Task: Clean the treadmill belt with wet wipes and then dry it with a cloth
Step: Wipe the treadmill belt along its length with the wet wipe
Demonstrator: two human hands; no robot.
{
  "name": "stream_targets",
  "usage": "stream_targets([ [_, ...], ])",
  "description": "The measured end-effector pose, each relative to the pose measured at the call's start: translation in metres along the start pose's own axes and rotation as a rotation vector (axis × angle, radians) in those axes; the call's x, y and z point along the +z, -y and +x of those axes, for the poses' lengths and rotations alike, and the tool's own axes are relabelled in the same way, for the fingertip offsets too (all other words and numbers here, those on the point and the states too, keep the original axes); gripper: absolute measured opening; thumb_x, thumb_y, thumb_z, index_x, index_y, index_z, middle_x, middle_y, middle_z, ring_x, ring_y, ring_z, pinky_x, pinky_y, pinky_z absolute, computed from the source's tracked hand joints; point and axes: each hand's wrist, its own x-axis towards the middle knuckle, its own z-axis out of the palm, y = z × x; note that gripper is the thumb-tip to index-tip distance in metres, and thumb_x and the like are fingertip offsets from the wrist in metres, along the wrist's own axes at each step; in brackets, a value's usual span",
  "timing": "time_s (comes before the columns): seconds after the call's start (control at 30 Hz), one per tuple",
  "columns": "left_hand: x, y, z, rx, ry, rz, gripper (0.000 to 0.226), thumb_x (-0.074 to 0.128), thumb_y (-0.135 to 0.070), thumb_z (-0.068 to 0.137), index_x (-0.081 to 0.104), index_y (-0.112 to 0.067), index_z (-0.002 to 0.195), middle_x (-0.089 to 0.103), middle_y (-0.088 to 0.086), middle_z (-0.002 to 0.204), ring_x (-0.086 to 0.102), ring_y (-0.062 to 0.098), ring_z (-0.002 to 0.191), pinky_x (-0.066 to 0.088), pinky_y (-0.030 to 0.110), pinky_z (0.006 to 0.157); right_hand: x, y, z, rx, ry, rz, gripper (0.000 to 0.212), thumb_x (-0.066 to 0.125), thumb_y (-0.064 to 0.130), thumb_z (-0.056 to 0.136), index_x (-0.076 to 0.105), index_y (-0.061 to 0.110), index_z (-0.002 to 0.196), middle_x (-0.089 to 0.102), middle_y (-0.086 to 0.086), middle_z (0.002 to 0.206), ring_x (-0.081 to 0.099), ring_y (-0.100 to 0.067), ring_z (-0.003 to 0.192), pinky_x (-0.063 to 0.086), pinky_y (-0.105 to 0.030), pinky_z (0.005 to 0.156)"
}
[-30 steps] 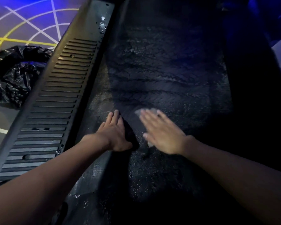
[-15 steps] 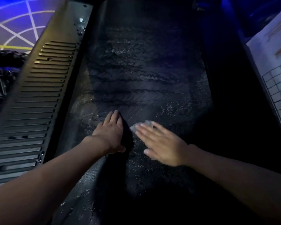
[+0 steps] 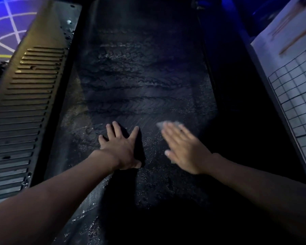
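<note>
The black treadmill belt runs up the middle of the view, with wet streaks and specks across it. My left hand lies flat on the belt with fingers spread, holding nothing. To its right, my right hand presses flat on a pale wet wipe. Only the wipe's far edge shows past the fingertips; the rest is hidden under the palm. The right hand is blurred by motion.
A grey ribbed side rail with water drops borders the belt on the left. The dark right rail borders the other side. A white gridded surface lies at far right. Purple floor with lines shows top left.
My right hand has slid the wipe to the right across the belt, away from the left hand. The left hand's fingers have spread. The view has shifted rightward.
</note>
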Motion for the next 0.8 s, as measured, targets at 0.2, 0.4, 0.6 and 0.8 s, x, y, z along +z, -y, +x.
stream_targets([
  [0.2,0.002,0.002,0.002,0.102,-0.034,0.043,0.127,0.070,-0.066,0.071,-0.016,-0.023,0.153,-0.026,0.004,0.159,-0.020,0.022,0.148,0.016,0.066,0.113,-0.005,-0.035,0.006,0.360,-0.040,0.062,0.073,0.015,0.047,0.101,0.019,-0.003,0.154,0.015,-0.020,0.162,0.011,-0.030,0.152,0.013,-0.054,0.122],
  [0.4,0.002,0.003,0.002,0.103,-0.037,0.053,0.126,0.068,-0.068,0.071,-0.016,-0.024,0.153,-0.024,0.003,0.160,-0.020,0.021,0.148,0.017,0.065,0.112,-0.007,-0.049,-0.015,0.298,-0.038,0.079,0.076,0.004,0.049,0.100,0.023,-0.002,0.153,0.013,-0.022,0.163,0.009,-0.032,0.152,0.008,-0.049,0.123],
  [0.6,0.004,0.003,0.002,0.104,-0.050,0.028,0.126,0.069,-0.069,0.069,-0.015,-0.026,0.153,-0.023,0.001,0.160,-0.020,0.020,0.148,0.017,0.065,0.113,0.008,-0.026,-0.030,0.412,-0.009,0.095,0.078,0.014,0.050,0.098,0.003,-0.001,0.156,0.000,-0.021,0.164,-0.005,-0.029,0.153,0.001,-0.047,0.124],
  [0.8,0.007,0.007,0.002,0.100,-0.059,0.022,0.124,0.068,-0.069,0.070,-0.015,-0.028,0.153,-0.023,-0.001,0.160,-0.020,0.018,0.148,0.016,0.063,0.114,0.007,-0.011,-0.019,0.598,-0.118,0.192,0.078,0.023,0.049,0.099,0.018,-0.008,0.152,0.012,-0.029,0.160,0.008,-0.038,0.151,0.007,-0.052,0.123],
])
